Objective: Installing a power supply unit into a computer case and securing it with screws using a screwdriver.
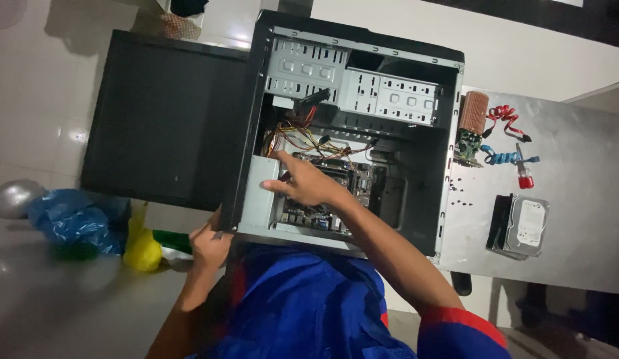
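While it lies open on its side, the black computer case (416, 219) serves as landmark. Left of it rests the detached black side panel (159, 119); right of it, a hard drive (527, 226). Inside it, the right hand (306, 183) presses half-curled fingers around cables above the motherboard (336, 193). The left hand (208, 244) grips its lower-left edge.

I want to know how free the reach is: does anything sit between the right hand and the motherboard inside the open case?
Nothing visible does. The right hand is already over the motherboard inside the computer case; the loose wire bundle lies just beyond its fingertips.
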